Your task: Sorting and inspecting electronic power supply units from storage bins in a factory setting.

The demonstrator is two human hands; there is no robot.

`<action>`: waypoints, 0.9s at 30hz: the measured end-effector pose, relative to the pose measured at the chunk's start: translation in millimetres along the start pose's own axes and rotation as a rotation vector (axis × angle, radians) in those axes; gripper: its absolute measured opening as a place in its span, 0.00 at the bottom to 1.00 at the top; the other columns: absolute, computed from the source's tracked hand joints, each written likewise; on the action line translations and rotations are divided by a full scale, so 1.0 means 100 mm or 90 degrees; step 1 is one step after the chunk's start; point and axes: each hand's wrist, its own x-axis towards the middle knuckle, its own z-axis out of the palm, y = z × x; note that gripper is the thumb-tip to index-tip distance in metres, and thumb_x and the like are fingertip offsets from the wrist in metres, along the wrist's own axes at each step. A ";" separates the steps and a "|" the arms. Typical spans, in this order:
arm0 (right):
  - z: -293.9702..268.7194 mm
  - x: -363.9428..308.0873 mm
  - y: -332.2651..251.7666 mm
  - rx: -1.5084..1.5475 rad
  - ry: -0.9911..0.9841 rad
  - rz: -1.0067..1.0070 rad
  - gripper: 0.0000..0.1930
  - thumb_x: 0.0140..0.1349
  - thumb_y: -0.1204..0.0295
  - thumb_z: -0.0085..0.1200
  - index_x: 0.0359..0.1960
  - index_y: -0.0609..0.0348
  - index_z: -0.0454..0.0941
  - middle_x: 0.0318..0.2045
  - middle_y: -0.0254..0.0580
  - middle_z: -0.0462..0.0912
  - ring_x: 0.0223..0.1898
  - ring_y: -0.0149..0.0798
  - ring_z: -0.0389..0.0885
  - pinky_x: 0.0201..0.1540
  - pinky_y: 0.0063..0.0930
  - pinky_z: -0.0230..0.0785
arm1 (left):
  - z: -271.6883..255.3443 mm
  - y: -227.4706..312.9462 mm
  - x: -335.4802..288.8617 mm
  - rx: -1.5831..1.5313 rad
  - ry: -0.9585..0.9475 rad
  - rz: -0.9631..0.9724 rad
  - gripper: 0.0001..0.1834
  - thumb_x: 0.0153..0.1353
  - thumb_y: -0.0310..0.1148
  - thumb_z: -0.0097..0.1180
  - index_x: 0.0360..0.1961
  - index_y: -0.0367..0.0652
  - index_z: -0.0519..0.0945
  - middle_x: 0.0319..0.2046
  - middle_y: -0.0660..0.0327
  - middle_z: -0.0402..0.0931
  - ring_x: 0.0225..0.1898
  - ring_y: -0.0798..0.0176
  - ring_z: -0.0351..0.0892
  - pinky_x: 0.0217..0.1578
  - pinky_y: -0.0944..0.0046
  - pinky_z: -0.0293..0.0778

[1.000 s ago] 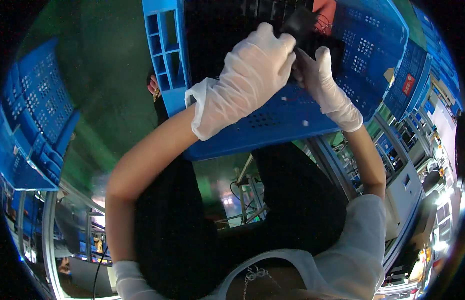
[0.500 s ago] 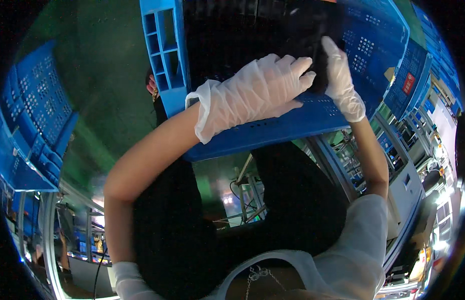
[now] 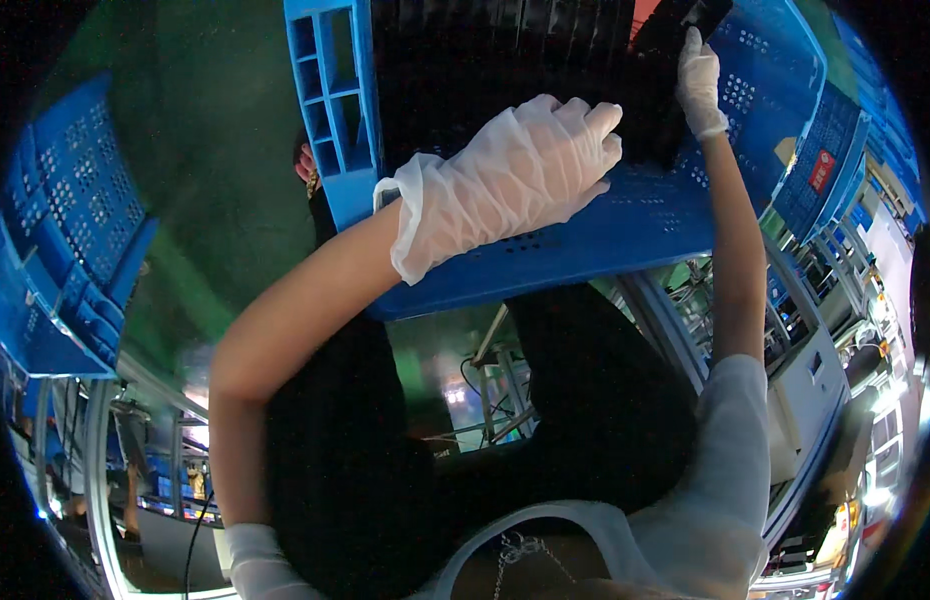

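Both my hands wear thin, see-through white gloves. My right hand [image 3: 700,85] is closed on a flat black piece [image 3: 685,22] at the far right of a large blue plastic crate [image 3: 545,265]. The thumb lies along the piece's near end. My left hand [image 3: 530,160] hovers over the crate's near part, its fingers loosely bent and apart, with nothing visible in them. Beyond it, several black upright pieces [image 3: 515,25] stand side by side in a row inside the crate. Their lower parts are lost in the dark.
A reddish patch [image 3: 645,10] shows beside the row. More blue crates stand at the left [image 3: 75,220] and right [image 3: 820,160]. Metal frame bars [image 3: 660,320] run below the crate's right side. Someone's hand [image 3: 305,163] shows past the crate's left wall.
My right hand has moved away from me, from beside my left hand to the crate's far right, with the black piece. My left hand has stayed nearly in place, its fingers bent more.
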 end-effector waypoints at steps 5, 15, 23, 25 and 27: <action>0.46 -0.08 -1.00 0.411 -0.077 0.329 0.18 0.72 0.61 0.43 0.42 0.65 0.78 0.28 0.58 0.82 0.29 0.59 0.80 0.31 0.42 0.71 | -0.04 -0.11 -0.29 0.002 -0.098 -0.090 0.19 0.57 0.41 0.64 0.46 0.44 0.78 0.53 0.58 0.70 0.44 0.59 0.78 0.44 0.61 0.78; 1.46 -0.05 -0.27 -0.040 -0.125 -0.013 0.16 0.73 0.61 0.40 0.51 0.52 0.77 0.40 0.56 0.83 0.36 0.58 0.83 0.38 0.45 0.75 | -0.03 -0.10 -0.20 -0.002 -0.064 -0.059 0.18 0.57 0.40 0.63 0.45 0.43 0.78 0.53 0.58 0.71 0.44 0.58 0.79 0.45 0.61 0.78; 0.84 -0.07 -1.13 0.118 -0.170 0.250 0.29 0.70 0.45 0.35 0.49 0.54 0.80 0.39 0.60 0.83 0.45 0.62 0.81 0.48 0.53 0.72 | -0.03 -0.11 -0.27 0.030 -0.077 -0.072 0.18 0.57 0.39 0.63 0.46 0.44 0.79 0.53 0.58 0.71 0.43 0.58 0.79 0.45 0.61 0.78; 0.74 -0.02 -1.12 0.064 -0.174 0.328 0.29 0.70 0.45 0.35 0.45 0.56 0.82 0.40 0.60 0.83 0.45 0.62 0.81 0.49 0.53 0.73 | -0.05 -0.10 -0.24 0.030 -0.038 -0.047 0.12 0.62 0.39 0.59 0.41 0.43 0.81 0.44 0.57 0.77 0.41 0.61 0.81 0.40 0.64 0.79; 0.69 -0.04 -1.05 0.073 -0.180 0.336 0.29 0.70 0.45 0.35 0.43 0.57 0.82 0.40 0.60 0.83 0.45 0.62 0.81 0.50 0.53 0.73 | -0.03 -0.09 -0.22 0.028 -0.035 -0.044 0.11 0.62 0.38 0.60 0.41 0.43 0.82 0.44 0.57 0.77 0.41 0.60 0.81 0.40 0.64 0.79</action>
